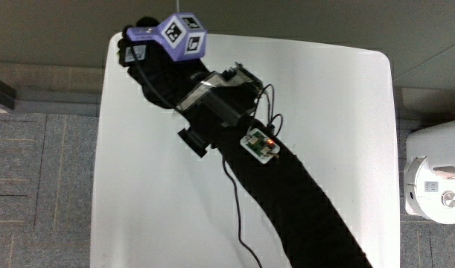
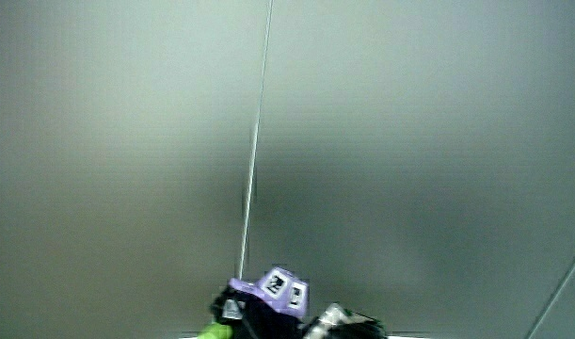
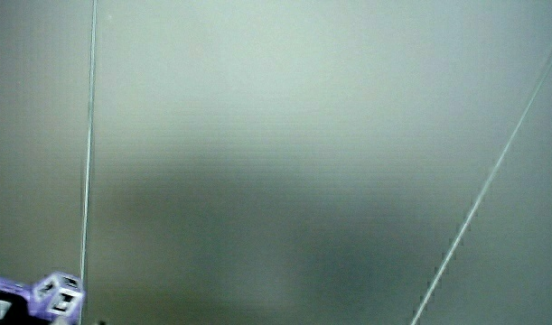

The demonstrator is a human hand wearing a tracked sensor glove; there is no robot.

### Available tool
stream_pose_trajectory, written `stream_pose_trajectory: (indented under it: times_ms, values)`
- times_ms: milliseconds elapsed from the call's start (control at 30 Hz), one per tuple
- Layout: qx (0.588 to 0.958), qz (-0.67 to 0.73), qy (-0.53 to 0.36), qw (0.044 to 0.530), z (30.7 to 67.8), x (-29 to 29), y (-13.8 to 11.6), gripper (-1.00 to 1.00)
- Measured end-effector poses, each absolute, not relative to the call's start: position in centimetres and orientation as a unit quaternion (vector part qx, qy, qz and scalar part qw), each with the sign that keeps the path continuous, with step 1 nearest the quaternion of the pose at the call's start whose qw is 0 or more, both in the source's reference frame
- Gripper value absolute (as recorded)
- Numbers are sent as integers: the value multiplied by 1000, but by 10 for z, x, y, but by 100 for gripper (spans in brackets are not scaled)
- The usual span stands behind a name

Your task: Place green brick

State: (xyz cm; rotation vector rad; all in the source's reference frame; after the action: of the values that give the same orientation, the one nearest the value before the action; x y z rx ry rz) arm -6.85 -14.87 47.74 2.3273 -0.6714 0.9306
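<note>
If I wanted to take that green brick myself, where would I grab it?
Hard to say. The green brick shows only as a sliver by the hand at the table's corner, its shape hidden. Probably take that exposed end, coming from the table's edge, since the hand covers the rest.

Setting as I read it: an office or lab room. Evidence: a plain white table (image 1: 339,149) under the hand (image 1: 149,59); grey carpet tiles (image 1: 41,186) on the floor beside the table; a white device (image 1: 436,186) on the floor. Both side views show me mostly a pale wall (image 2: 409,141).
</note>
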Motion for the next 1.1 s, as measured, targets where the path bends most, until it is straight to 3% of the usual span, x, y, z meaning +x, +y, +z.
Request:
stream_pose_trajectory:
  times_ms: [333, 567, 833, 1100]
  values:
    - [874, 310, -217, 304, 525, -77, -139, 0]
    - [879, 294, -204, 314, 539, -75, -133, 0]
    - [888, 288, -217, 285, 529, -73, -130, 0]
    - [892, 271, -228, 281, 531, -75, -128, -31]
